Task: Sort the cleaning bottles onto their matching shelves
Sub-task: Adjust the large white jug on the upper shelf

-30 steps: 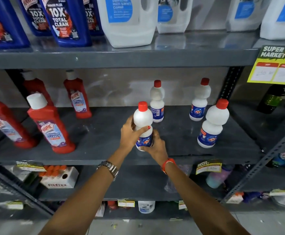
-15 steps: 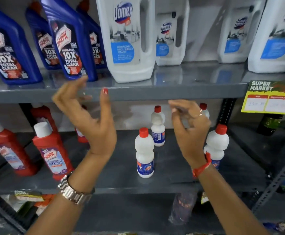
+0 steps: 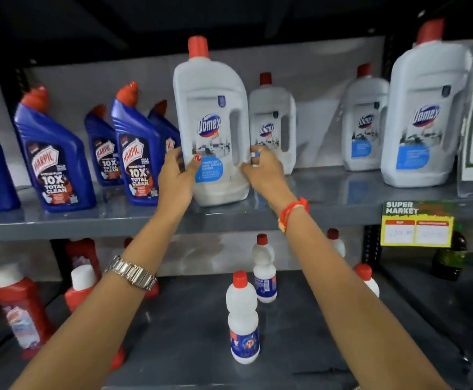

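Head view, and both hands are up at the upper shelf point(image 3: 328, 204). Left hand point(image 3: 177, 175) is pressed to the left side of the big white Domex bottle point(image 3: 211, 122), thumb lying across its front label, grip wrapped on the bottle's lower body. Right hand point(image 3: 263, 171) is at the bottle's right edge, fingers curled in against it near the handle cut-out; how firmly that grip holds, I cannot tell. The bottle stands upright on the shelf, red cap on top, close to the front edge. Just behind it to the right sits a second Domex bottle point(image 3: 273, 128), and two more point(image 3: 423, 119) stand farther right. Blue Harpic bottles point(image 3: 55, 161) line the left of the same shelf, the nearest just beside the left hand. Down on the lower shelf point(image 3: 190, 333), small white bottles with red caps point(image 3: 243, 316) stand between the forearms, and red Harpic bottles point(image 3: 18, 308) sit to the left. A yellow price tag point(image 3: 416, 223) hangs off the upper shelf's front at right.
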